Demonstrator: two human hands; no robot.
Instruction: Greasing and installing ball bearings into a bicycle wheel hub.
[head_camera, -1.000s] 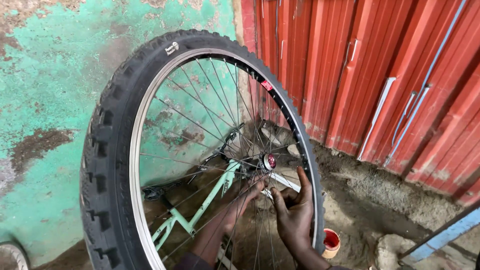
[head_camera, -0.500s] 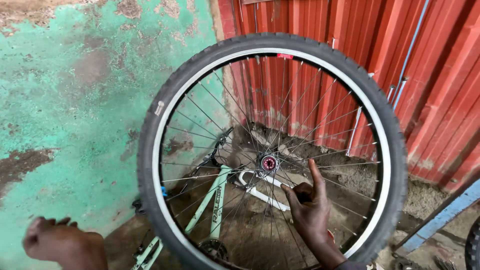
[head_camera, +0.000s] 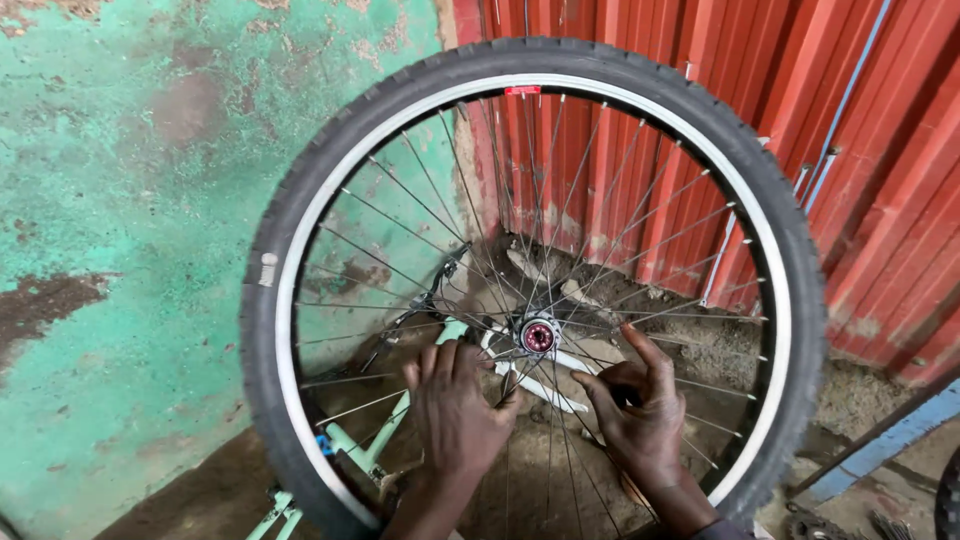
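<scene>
Head view, looking down at a large bicycle wheel with black knobby tyre, silver rim and thin metal spokes (head_camera: 262, 330), held upright and filling most of the frame. At its centre, a small hub with a red ring (head_camera: 538, 336). Just below and to the left of the hub, left hand (head_camera: 455, 405), back facing up, fingers spread slightly and laid flat against the spokes, fingertips near the hub; not closed on anything. Just below and to the right of the hub, right hand (head_camera: 640, 415), fingers curled and partly threaded among the spokes, forefinger raised; whether pinching a spoke cannot be told. Both hands close together, one on either side of the hub, not touching each other.

Behind the spokes, a pale green bicycle frame (head_camera: 375, 450), slanting down to the lower left. On the left, a weathered wall with peeling green paint (head_camera: 130, 200). On the right, red corrugated metal sheeting (head_camera: 880, 150). Beneath, bare brown dirt ground (head_camera: 860, 390), and at the lower right a blue-painted bar (head_camera: 890, 445) lying at a slant.
</scene>
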